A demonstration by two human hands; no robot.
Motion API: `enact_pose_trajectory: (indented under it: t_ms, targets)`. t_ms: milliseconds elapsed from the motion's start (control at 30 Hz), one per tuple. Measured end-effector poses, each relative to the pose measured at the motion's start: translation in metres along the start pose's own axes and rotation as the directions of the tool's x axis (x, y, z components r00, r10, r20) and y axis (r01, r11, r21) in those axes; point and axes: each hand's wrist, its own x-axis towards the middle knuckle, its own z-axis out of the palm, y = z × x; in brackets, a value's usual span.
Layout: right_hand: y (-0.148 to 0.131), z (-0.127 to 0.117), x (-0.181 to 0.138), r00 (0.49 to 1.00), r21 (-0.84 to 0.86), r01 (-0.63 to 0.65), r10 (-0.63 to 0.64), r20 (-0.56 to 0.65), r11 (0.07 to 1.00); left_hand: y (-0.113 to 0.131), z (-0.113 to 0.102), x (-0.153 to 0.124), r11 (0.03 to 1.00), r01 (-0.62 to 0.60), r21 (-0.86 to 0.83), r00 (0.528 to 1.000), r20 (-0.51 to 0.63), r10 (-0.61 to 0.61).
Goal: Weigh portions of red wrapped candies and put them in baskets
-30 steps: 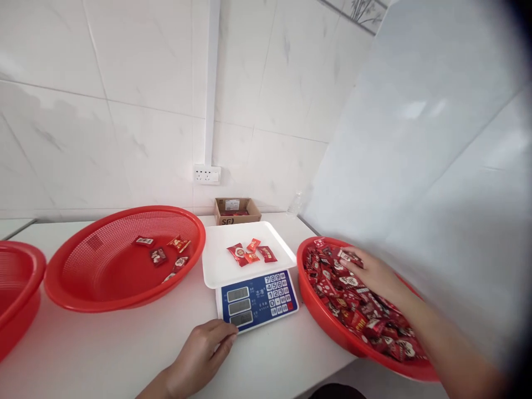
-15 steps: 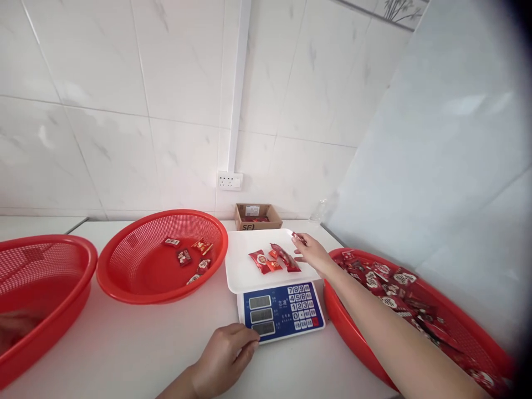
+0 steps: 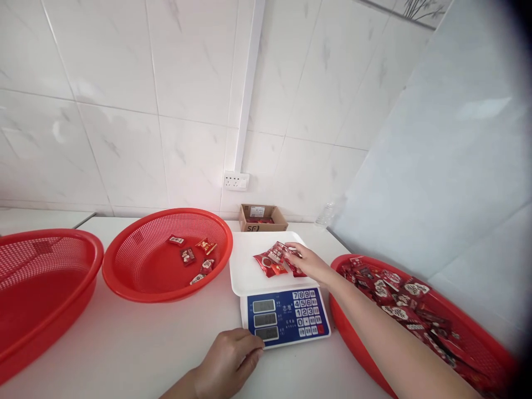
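My right hand [image 3: 302, 260] reaches over the white tray [image 3: 245, 277] of a digital scale [image 3: 291, 318]. Its fingers are closed on a small red snack packet [image 3: 293, 252] at the pile. Several red and orange snack packets [image 3: 268, 261] lie bunched on the tray just left of these fingers, and the hand hides part of them. My left hand [image 3: 233, 357] rests at the near left corner of the scale, thumb and forefinger closed at its edge beside the displays. To the right, under my forearm, stands a red basket [image 3: 349, 316] filled with red packets.
Left of the scale is a red mesh basket [image 3: 141, 293] with several small packets. Another red basket [image 3: 89, 288] stands at the far left. Behind the tray are a small cardboard box [image 3: 266, 226] and a clear plastic bottle [image 3: 325, 213] by the wall.
My right hand has moved left and down onto the pile with the packet. A hand seen in the far left basket is gone. The whole view has shifted slightly.
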Motion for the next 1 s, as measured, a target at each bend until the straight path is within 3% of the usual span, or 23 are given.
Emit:
enact_pose_trajectory:
  t_ms: [100,233,400,600,733,867,1000]
  targets:
    - [-0.001,0.002,0.004,0.997,0.015,0.056,-0.055,-0.052,0.998,0.000,-0.001,0.001,1.000,0.004,0.000,1.000,0.006,-0.004]
    - [0.013,0.000,0.012,0.993,-0.030,0.017,-0.020,-0.117,0.999,0.000,0.000,0.001,1.000,0.006,0.003,1.000,0.016,-0.006]
    - [0.022,-0.003,0.010,0.998,-0.033,0.008,-0.010,-0.055,0.999,-0.001,0.001,0.000,1.000,-0.006,0.011,1.000,0.013,0.006]
    - [0.009,0.002,-0.008,0.999,-0.040,0.037,-0.036,0.028,0.999,-0.005,0.003,-0.001,1.000,-0.013,-0.004,1.000,0.004,0.013]
    - [0.001,0.002,-0.023,0.996,-0.147,0.086,-0.089,-0.010,0.985,-0.007,0.003,-0.002,0.999,-0.032,-0.011,0.999,-0.005,0.032]
    - [0.009,-0.016,-0.043,0.983,-0.237,0.093,-0.127,-0.132,0.967,-0.007,0.002,-0.001,0.998,-0.057,-0.009,0.998,-0.021,0.056]
    - [0.049,-0.050,-0.068,0.976,-0.279,-0.031,-0.032,-0.217,0.960,-0.004,0.002,-0.001,0.994,-0.108,0.006,0.994,-0.018,0.108]
